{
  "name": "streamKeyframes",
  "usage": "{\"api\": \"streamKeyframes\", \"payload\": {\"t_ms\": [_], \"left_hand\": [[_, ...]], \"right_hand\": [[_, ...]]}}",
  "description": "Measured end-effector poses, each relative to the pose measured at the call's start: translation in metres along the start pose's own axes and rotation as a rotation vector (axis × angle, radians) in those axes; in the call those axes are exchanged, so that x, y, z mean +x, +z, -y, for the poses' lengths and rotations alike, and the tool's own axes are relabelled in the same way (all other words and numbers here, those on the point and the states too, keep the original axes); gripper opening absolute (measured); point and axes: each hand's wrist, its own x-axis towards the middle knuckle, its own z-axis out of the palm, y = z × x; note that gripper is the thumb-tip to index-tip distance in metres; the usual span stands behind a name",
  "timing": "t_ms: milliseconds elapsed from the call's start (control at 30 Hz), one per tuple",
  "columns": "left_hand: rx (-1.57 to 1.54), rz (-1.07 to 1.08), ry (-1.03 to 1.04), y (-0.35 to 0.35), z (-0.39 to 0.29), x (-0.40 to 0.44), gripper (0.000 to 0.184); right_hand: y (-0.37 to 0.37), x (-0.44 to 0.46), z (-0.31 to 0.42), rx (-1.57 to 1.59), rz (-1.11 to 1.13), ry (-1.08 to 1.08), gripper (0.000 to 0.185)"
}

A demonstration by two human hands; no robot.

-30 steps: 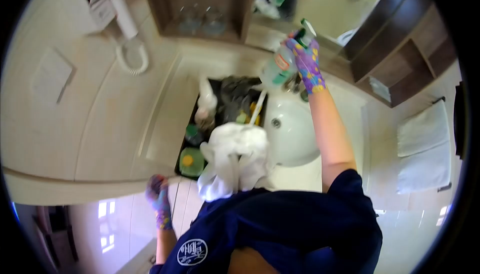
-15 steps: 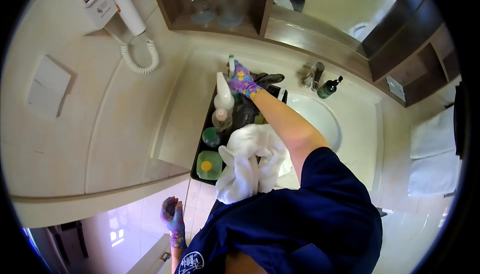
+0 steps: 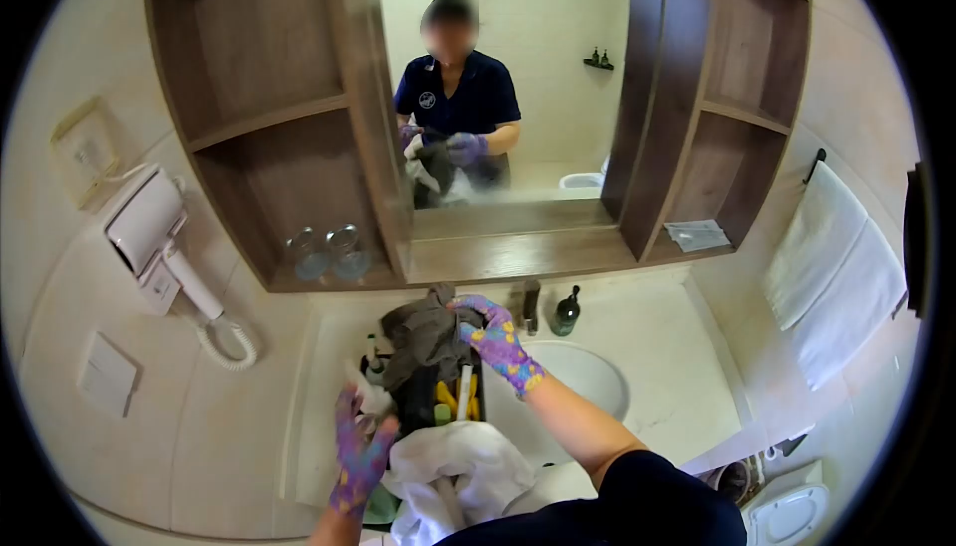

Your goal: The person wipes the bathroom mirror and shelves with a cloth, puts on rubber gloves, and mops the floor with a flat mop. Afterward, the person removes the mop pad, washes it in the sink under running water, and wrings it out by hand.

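pinching the grey cloth (image 3: 423,335) at its edge, the right hand (image 3: 498,345) likely finds it light, limp, best held by bunched folds; i can't make out the left hand's (image 3: 360,451) grip.

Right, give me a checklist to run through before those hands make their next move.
1. Right hand gripping the grey cloth: ok, its fingers hold the cloth's edge.
2. Left hand secure on the white item at its fingers: cannot tell, the contact is unclear.
3. Near end of the black caddy fully visible: not ok, the white towel hides part.
4. Pump bottle upright, apart from the right hand: ok.
5. Two glasses apart from both hands: ok.
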Motion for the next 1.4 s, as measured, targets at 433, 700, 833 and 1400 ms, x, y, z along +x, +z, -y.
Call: {"api": "streamKeyframes", "payload": {"t_ms": [433, 700, 833, 1400], "left_hand": [[0.466, -0.060, -0.030, 0.151, 0.042, 0.166, 0.062], [0.748, -0.036, 0.041, 0.144, 0.138, 0.235, 0.045], [0.690, 0.076, 0.165, 0.132, 0.134, 0.239, 0.046], [0.720, 0.308, 0.014, 0.125, 0.114, 0.237, 0.037]], "right_hand": [[-0.219, 0.012, 0.091, -0.717, -0.563, -0.505, 0.050], [-0.209, 0.155, 0.018, -1.085, -0.851, -0.612, 0.067], [-0.063, 0.215, -0.057, -1.297, -0.030, -0.758, 0.036], [0.018, 0.255, 0.026, -1.645, -0.200, -0.688, 0.045]]}}
